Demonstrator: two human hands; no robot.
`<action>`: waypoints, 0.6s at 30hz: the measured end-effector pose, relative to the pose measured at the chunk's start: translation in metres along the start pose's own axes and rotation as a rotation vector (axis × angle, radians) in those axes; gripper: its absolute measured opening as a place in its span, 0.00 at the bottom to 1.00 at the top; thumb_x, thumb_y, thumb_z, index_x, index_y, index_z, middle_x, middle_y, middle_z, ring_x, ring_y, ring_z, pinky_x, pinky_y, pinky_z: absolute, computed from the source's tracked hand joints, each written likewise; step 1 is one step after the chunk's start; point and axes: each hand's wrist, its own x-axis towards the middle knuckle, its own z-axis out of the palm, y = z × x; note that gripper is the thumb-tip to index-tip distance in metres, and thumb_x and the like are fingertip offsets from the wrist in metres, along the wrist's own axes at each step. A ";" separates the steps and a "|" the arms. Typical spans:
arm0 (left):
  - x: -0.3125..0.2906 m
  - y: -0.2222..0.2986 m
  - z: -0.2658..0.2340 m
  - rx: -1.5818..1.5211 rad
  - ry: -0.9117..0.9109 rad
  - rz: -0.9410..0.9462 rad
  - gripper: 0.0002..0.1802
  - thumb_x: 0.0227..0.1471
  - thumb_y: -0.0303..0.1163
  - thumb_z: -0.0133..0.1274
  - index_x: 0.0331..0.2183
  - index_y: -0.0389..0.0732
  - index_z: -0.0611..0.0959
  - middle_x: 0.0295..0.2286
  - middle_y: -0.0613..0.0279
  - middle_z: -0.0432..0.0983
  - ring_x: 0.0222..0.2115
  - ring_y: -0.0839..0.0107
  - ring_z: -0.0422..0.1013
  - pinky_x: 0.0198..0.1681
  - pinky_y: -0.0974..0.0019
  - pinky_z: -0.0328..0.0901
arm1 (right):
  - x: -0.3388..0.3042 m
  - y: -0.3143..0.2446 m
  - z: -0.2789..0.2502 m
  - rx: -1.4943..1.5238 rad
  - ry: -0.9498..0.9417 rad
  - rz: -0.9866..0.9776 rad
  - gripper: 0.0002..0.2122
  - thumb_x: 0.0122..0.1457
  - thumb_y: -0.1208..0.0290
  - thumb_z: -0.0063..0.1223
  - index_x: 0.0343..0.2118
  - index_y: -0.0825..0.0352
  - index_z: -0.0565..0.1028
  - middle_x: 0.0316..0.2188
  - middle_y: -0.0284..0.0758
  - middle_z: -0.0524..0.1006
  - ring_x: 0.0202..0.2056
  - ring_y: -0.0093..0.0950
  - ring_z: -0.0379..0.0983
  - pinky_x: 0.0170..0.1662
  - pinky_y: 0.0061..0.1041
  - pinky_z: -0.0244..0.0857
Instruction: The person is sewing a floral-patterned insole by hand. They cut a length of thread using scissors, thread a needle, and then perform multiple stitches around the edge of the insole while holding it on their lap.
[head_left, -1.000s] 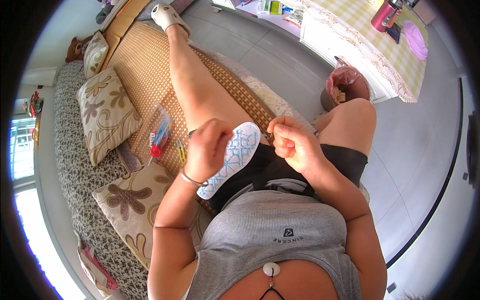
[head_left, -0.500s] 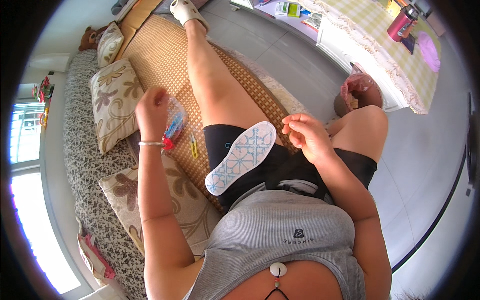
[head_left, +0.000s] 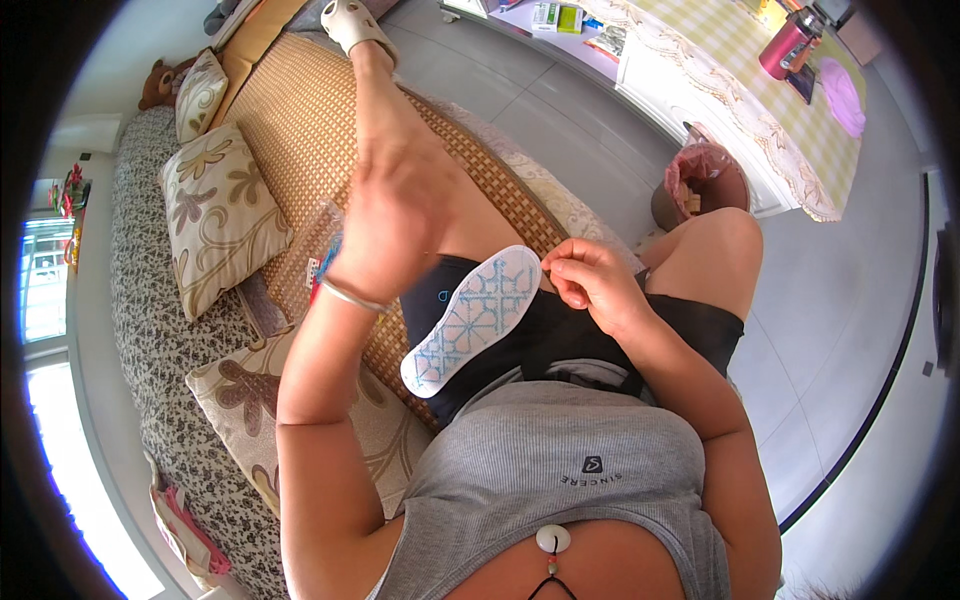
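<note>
A white shoe insole (head_left: 475,315) with blue line patterns lies across my left thigh, over the black shorts (head_left: 610,325). My right hand (head_left: 597,283) is at the insole's upper right end, thumb and fingertips pinched together; whatever is between them is too small to make out. Above the left thigh, left of the insole, my left hand (head_left: 400,215) is smeared by motion, so its fingers cannot be read. Beside that wrist, a clear plastic bag with blue strands (head_left: 331,250) rests on the woven mat, partly hidden by the hand. A small blue loop (head_left: 444,296) shows on the shorts.
The woven mat (head_left: 300,110) covers the couch under my outstretched left leg. Patterned cushions (head_left: 222,215) line its left side. Right of my legs stand a lined waste bin (head_left: 730,185) and a cloth-covered table (head_left: 780,110) with a red flask (head_left: 790,45).
My left hand has swung right from beside the plastic bag to above my thigh. The fingers of my right hand have closed together at the insole's end. The yellow cutter is now hidden.
</note>
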 end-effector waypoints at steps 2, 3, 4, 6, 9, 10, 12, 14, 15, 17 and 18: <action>0.002 0.025 0.021 -0.218 0.282 0.388 0.12 0.34 0.28 0.55 0.29 0.38 0.81 0.39 0.58 0.76 0.46 0.58 0.69 0.55 0.47 0.57 | 0.001 -0.001 0.007 0.005 -0.005 0.021 0.04 0.57 0.76 0.49 0.30 0.71 0.72 0.17 0.30 0.68 0.16 0.16 0.58 0.17 0.15 0.49; 0.003 0.041 0.019 -0.283 0.237 0.450 0.12 0.34 0.28 0.55 0.28 0.38 0.81 0.38 0.57 0.76 0.44 0.58 0.70 0.55 0.47 0.58 | 0.001 -0.001 0.007 0.008 0.006 0.024 0.03 0.57 0.76 0.50 0.30 0.71 0.72 0.17 0.30 0.68 0.16 0.16 0.58 0.17 0.15 0.49; 0.000 0.052 0.014 -0.340 0.185 0.504 0.12 0.33 0.29 0.54 0.27 0.37 0.80 0.37 0.57 0.76 0.43 0.59 0.70 0.54 0.48 0.58 | 0.002 -0.001 0.009 0.013 0.005 0.032 0.03 0.56 0.76 0.50 0.29 0.70 0.72 0.17 0.30 0.68 0.15 0.16 0.58 0.17 0.14 0.48; -0.005 0.060 0.022 -0.319 0.155 0.469 0.11 0.33 0.28 0.54 0.26 0.37 0.79 0.33 0.57 0.75 0.41 0.60 0.70 0.53 0.48 0.60 | 0.004 -0.002 0.010 0.039 -0.031 0.038 0.04 0.56 0.75 0.51 0.29 0.70 0.72 0.17 0.30 0.69 0.15 0.16 0.59 0.17 0.14 0.48; -0.008 0.059 0.033 -0.372 0.134 0.450 0.10 0.33 0.28 0.53 0.25 0.37 0.78 0.29 0.58 0.74 0.36 0.60 0.71 0.51 0.50 0.62 | 0.004 -0.002 0.011 0.044 -0.024 0.054 0.04 0.56 0.75 0.51 0.29 0.70 0.72 0.18 0.31 0.69 0.15 0.16 0.59 0.17 0.14 0.48; -0.008 0.057 0.036 -0.403 0.130 0.447 0.09 0.33 0.27 0.53 0.24 0.37 0.78 0.27 0.58 0.73 0.35 0.61 0.71 0.50 0.50 0.63 | 0.004 -0.002 0.012 0.054 -0.019 0.059 0.04 0.56 0.75 0.51 0.29 0.70 0.72 0.17 0.31 0.69 0.15 0.16 0.59 0.17 0.14 0.48; -0.008 0.057 0.042 -0.422 0.086 0.400 0.08 0.33 0.27 0.52 0.23 0.37 0.77 0.26 0.58 0.72 0.32 0.60 0.70 0.47 0.52 0.65 | 0.004 -0.001 0.011 0.067 -0.014 0.066 0.04 0.57 0.75 0.51 0.28 0.70 0.72 0.17 0.31 0.69 0.15 0.16 0.59 0.16 0.14 0.48; -0.010 0.058 0.044 -0.444 0.065 0.380 0.08 0.33 0.26 0.52 0.23 0.36 0.77 0.25 0.58 0.72 0.30 0.59 0.70 0.45 0.53 0.66 | 0.006 0.003 0.008 0.077 -0.016 0.069 0.05 0.57 0.75 0.52 0.28 0.70 0.72 0.17 0.31 0.69 0.15 0.16 0.60 0.16 0.14 0.48; -0.011 0.058 0.044 -0.457 0.069 0.384 0.09 0.33 0.27 0.52 0.24 0.36 0.77 0.25 0.58 0.72 0.29 0.59 0.70 0.44 0.54 0.66 | 0.007 0.004 0.007 0.083 -0.022 0.073 0.05 0.57 0.74 0.51 0.28 0.70 0.72 0.17 0.31 0.70 0.15 0.16 0.60 0.17 0.14 0.48; -0.014 0.056 0.044 -0.483 0.099 0.352 0.09 0.33 0.25 0.53 0.25 0.35 0.78 0.25 0.57 0.72 0.29 0.59 0.70 0.42 0.56 0.66 | 0.007 0.005 0.008 0.095 -0.034 0.082 0.06 0.58 0.73 0.50 0.27 0.70 0.72 0.17 0.30 0.70 0.15 0.16 0.61 0.17 0.14 0.49; -0.016 0.054 0.043 -0.496 0.124 0.316 0.10 0.33 0.24 0.53 0.26 0.35 0.78 0.25 0.57 0.72 0.29 0.59 0.70 0.41 0.57 0.66 | 0.008 0.006 0.008 -0.022 0.016 0.025 0.07 0.58 0.72 0.51 0.27 0.70 0.72 0.17 0.30 0.69 0.16 0.16 0.61 0.17 0.15 0.50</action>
